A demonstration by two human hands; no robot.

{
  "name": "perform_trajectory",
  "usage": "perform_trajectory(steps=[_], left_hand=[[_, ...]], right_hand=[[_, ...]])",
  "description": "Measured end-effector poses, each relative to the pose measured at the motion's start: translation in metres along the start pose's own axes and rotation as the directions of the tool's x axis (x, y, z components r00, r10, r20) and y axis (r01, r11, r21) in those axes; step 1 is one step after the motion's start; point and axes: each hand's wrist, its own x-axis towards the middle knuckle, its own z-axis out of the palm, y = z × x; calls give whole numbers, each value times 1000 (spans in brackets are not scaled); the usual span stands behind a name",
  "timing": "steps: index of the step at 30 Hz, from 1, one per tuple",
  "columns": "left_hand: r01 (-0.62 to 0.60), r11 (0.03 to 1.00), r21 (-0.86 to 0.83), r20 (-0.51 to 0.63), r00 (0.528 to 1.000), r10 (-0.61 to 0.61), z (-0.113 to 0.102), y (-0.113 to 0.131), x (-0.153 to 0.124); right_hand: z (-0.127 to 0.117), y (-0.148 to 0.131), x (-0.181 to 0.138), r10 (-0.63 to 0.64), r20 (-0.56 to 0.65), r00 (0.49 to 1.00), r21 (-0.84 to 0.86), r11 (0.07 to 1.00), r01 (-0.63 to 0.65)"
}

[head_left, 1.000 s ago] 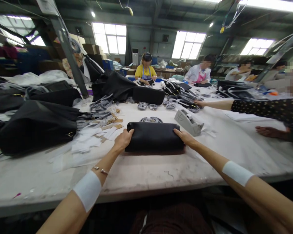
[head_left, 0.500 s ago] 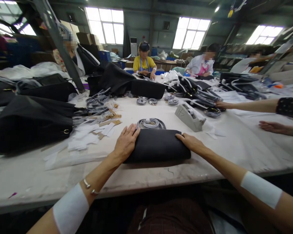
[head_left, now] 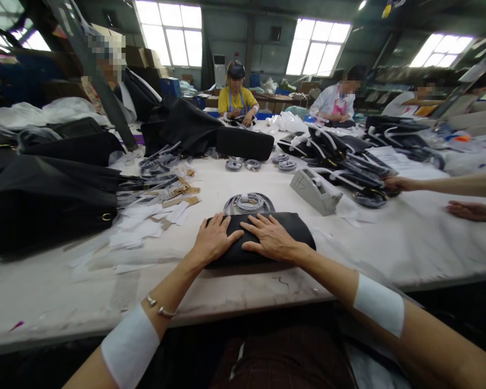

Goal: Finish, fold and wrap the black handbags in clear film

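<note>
A black bag (head_left: 297, 229) lies flat near the front edge of the white-covered table (head_left: 154, 289). Spread over its left part, my left hand (head_left: 214, 237) rests with the fingers stretched out. My right hand (head_left: 269, 237) lies flat on the middle of the bag, fingers apart, close beside the left. Neither hand grips anything. Just behind the bag sits a coiled strap (head_left: 249, 202) in clear wrapping, its front edge hidden by the bag.
A grey tape dispenser (head_left: 316, 192) stands behind the bag to the right. Paper slips (head_left: 140, 229) and a large black bag (head_left: 48, 205) lie at left. Black bags with wrapped handles (head_left: 332, 151) are piled at back right, where a co-worker's hand (head_left: 399, 185) reaches in.
My right hand has moved left from the bag's right end onto its middle and flattened. My left hand has shifted slightly, its thumb spread. The co-worker's hands at right have drawn back rightward.
</note>
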Motion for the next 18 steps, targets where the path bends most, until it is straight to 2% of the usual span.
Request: perform_trajectory(steps=[4,8,12,15,17,18], left_hand=[[80,996,-39,46,996,-78,3,-3,1],[109,990,-90,66,992,-103,6,-9,4],[119,986,-120,107,989,-107,4,-18,8],[99,995,-4,75,992,-99,-6,-16,6],[48,990,136,-33,998,-44,-13,-6,4],[-5,981,194,-75,997,20,-15,2,2]], right_hand=[[-8,12,-9,-56,73,996,25,998,55],[-8,31,-24,20,39,999,-8,1000,-20],[-6,33,-27,47,24,999,-3,999,-47],[-6,31,-24,40,33,999,11,999,-40],[-5,32,-23,33,27,999,22,999,-33],[-4,33,-23,31,21,999,30,999,-31]])
